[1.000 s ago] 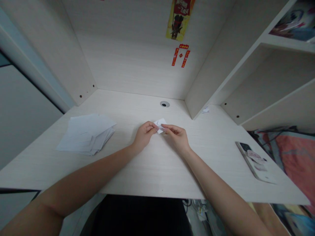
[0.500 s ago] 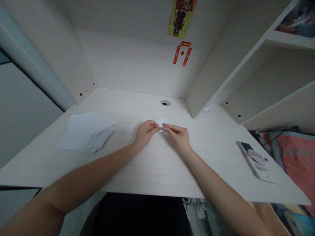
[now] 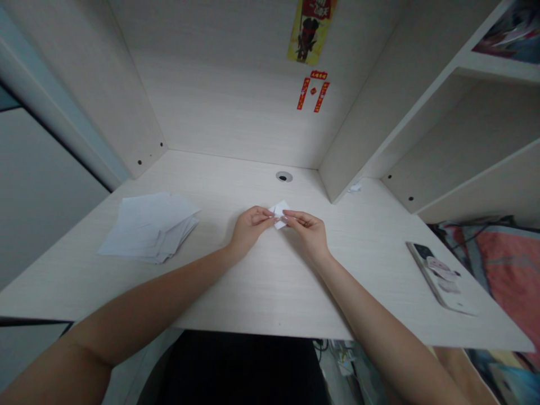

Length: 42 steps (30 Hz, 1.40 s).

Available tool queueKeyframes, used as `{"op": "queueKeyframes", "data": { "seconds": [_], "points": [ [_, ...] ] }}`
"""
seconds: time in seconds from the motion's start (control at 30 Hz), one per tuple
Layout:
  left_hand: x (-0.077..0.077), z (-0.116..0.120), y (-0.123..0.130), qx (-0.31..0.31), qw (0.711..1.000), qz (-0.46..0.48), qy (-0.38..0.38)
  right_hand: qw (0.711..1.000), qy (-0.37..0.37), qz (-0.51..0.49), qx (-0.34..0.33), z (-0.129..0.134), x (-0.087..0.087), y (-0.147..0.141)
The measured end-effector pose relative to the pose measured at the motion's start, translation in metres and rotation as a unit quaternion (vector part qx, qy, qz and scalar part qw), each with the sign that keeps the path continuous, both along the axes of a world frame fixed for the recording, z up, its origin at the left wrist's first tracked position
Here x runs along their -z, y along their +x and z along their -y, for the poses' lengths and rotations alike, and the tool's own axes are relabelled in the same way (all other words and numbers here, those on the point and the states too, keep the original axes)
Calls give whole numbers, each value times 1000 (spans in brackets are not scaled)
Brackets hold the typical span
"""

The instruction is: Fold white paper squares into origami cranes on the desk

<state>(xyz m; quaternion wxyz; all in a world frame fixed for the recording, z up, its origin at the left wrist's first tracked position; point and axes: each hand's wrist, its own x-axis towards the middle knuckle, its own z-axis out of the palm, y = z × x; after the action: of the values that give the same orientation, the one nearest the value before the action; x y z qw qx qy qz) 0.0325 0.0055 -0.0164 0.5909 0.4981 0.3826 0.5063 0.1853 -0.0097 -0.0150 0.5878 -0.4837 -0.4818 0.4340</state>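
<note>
A small folded piece of white paper (image 3: 280, 209) is held between my two hands, over the middle of the desk. My left hand (image 3: 252, 228) pinches its left side between thumb and fingers. On the other side, my right hand (image 3: 307, 230) pinches the right edge with thumb and forefinger. Fold lines or flaps show on the paper, but its fine shape is partly covered by my fingertips.
A loose stack of white paper sheets (image 3: 147, 225) lies on the left of the desk (image 3: 253, 298). To the right is a phone (image 3: 439, 278), back up. A cable hole (image 3: 284, 176) sits near the back panel. An upright divider (image 3: 358, 129) stands at the back right.
My fingertips have drawn slightly apart, and more of the folded paper shows between them. My right hand has shifted a little to the right.
</note>
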Motion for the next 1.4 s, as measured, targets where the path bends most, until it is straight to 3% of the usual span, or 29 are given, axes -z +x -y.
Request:
{"op": "queueKeyframes", "data": {
  "seconds": [0.2,0.7,0.9,1.2,1.4],
  "points": [
    [5,-1,0,9,999,-29,26,1000,-12,-21,16,-1,1,-1],
    [7,-3,0,3,1000,-10,-4,998,-11,-68,0,-4,9,-5],
    [8,-1,0,27,999,-32,24,999,-8,-43,10,-4,7,-3],
    [2,2,1,13,999,15,40,999,-2,38,-16,-1,3,0],
    [7,0,0,22,998,16,56,999,2,13,-31,-1,5,-1]
  ]
}}
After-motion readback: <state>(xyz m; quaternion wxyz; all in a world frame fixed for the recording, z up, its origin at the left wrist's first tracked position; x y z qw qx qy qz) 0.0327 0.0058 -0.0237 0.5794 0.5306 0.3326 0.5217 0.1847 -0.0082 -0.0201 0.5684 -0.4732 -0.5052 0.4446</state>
